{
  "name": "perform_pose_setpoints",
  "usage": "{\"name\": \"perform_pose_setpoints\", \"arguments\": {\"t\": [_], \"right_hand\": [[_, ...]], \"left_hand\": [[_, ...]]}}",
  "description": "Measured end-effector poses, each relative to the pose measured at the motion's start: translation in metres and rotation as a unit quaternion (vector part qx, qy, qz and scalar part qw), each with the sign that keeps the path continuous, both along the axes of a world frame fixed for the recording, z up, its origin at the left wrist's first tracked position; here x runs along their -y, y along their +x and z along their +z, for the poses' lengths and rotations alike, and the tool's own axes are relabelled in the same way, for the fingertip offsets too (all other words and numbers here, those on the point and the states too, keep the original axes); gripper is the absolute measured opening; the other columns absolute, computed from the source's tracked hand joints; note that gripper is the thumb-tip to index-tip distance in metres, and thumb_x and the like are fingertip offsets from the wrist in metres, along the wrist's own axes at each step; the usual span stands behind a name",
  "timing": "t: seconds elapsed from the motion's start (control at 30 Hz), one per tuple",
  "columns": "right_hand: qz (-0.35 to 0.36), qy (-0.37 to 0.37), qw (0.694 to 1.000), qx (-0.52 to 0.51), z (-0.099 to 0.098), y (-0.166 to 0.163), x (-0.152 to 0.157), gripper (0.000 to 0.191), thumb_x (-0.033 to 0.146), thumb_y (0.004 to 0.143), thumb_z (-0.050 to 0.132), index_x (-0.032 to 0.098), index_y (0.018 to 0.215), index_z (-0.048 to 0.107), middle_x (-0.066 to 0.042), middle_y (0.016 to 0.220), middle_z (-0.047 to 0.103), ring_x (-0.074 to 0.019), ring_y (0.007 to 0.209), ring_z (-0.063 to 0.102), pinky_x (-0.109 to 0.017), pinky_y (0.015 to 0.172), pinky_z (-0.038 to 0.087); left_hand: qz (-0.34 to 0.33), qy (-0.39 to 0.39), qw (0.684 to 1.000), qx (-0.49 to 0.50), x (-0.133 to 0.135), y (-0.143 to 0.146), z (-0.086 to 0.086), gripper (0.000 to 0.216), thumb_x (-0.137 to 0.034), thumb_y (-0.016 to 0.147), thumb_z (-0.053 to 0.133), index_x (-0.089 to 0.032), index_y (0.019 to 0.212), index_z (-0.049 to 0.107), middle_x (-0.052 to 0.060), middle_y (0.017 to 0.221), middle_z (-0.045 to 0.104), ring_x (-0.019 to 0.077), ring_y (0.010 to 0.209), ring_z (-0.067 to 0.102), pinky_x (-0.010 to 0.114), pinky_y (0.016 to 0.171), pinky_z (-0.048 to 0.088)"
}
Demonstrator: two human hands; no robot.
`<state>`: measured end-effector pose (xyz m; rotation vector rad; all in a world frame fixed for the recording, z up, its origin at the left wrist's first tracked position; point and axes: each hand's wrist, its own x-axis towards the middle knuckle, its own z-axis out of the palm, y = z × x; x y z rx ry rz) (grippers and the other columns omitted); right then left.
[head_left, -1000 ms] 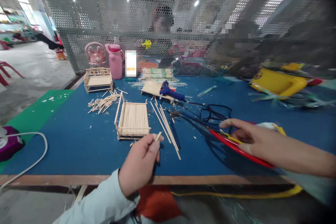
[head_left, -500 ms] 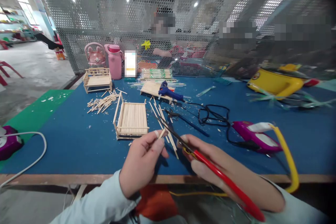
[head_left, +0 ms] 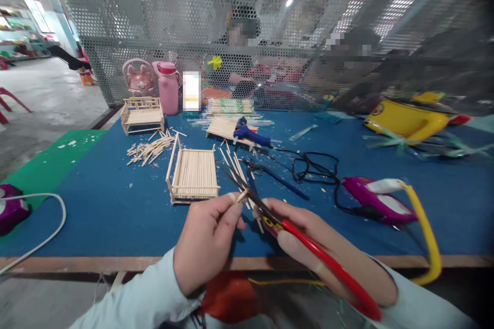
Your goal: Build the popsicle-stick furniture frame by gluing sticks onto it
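Since the earlier frames, our right hand (head_left: 309,226) has swung the red-handled scissors (head_left: 332,267) in from the right, and their dark blades now lie at the tip of the short stick (head_left: 242,196) pinched between our left hand's (head_left: 208,239) thumb and forefinger. Both our forearms angle inward, right fingers curled round the scissor handles. Beyond the pinch lie loose sticks (head_left: 234,162), with a stick-built frame (head_left: 196,172) to their left; farther ahead, the phone (head_left: 192,91) screen is blurred and the green-marked stick packets (head_left: 231,107) are too small to read.
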<state>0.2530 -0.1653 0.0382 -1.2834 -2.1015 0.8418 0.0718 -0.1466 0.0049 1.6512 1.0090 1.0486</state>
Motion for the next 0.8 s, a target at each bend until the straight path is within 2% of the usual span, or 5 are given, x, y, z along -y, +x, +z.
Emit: {"name": "perform_pose_setpoints", "arguments": {"t": [0.23, 0.37, 0.47, 0.67, 0.8], "right_hand": [[-0.055, 0.005, 0.997, 0.059, -0.007, -0.007, 0.007, 0.03, 0.041, 0.086, 0.043, 0.019, 0.091, 0.062, 0.0, 0.065, 0.062, -0.0123, 0.056, 0.054, -0.021, 0.052, 0.043], [-0.046, 0.015, 0.997, 0.057, -0.009, -0.003, 0.006, 0.027, 0.041, 0.084, 0.045, 0.019, 0.096, 0.057, 0.0, 0.068, 0.063, -0.0146, 0.064, 0.058, -0.022, 0.057, 0.046], [-0.079, 0.017, 0.993, 0.083, -0.007, 0.009, 0.002, 0.028, 0.041, 0.084, 0.045, 0.021, 0.102, 0.052, -0.001, 0.076, 0.065, -0.016, 0.071, 0.061, -0.024, 0.064, 0.048], [-0.202, -0.006, 0.946, 0.254, -0.018, 0.042, -0.008, 0.027, 0.037, 0.079, 0.047, 0.021, 0.101, 0.049, -0.004, 0.076, 0.067, -0.0217, 0.068, 0.064, -0.031, 0.061, 0.048], [-0.243, 0.024, 0.919, 0.309, -0.027, 0.046, -0.016, 0.02, 0.03, 0.081, 0.036, 0.02, 0.091, 0.05, -0.008, 0.076, 0.067, -0.0246, 0.072, 0.066, -0.034, 0.064, 0.047]], "left_hand": [[-0.006, 0.031, 0.999, -0.01, 0.004, 0.004, 0.001, 0.031, -0.028, 0.09, 0.04, -0.016, 0.067, 0.057, -0.001, 0.063, 0.059, 0.0088, 0.06, 0.052, 0.019, 0.061, 0.038], [-0.008, 0.013, 1.0, -0.003, 0.003, 0.006, -0.002, 0.029, -0.029, 0.09, 0.04, -0.016, 0.073, 0.06, -0.001, 0.065, 0.06, 0.0088, 0.061, 0.052, 0.019, 0.062, 0.039], [-0.026, 0.001, 1.0, -0.006, 0.007, 0.004, -0.001, 0.027, -0.029, 0.09, 0.039, -0.017, 0.082, 0.062, -0.001, 0.066, 0.059, 0.0089, 0.062, 0.052, 0.019, 0.062, 0.039], [-0.064, 0.043, 0.993, -0.092, 0.026, -0.018, 0.007, 0.026, -0.023, 0.089, 0.04, -0.018, 0.078, 0.063, 0.001, 0.068, 0.052, 0.0095, 0.064, 0.049, 0.019, 0.058, 0.039], [-0.061, 0.104, 0.987, -0.109, 0.03, -0.041, 0.009, 0.021, -0.025, 0.087, 0.045, -0.021, 0.094, 0.065, 0.001, 0.067, 0.055, 0.0093, 0.059, 0.052, 0.018, 0.053, 0.043]]}}
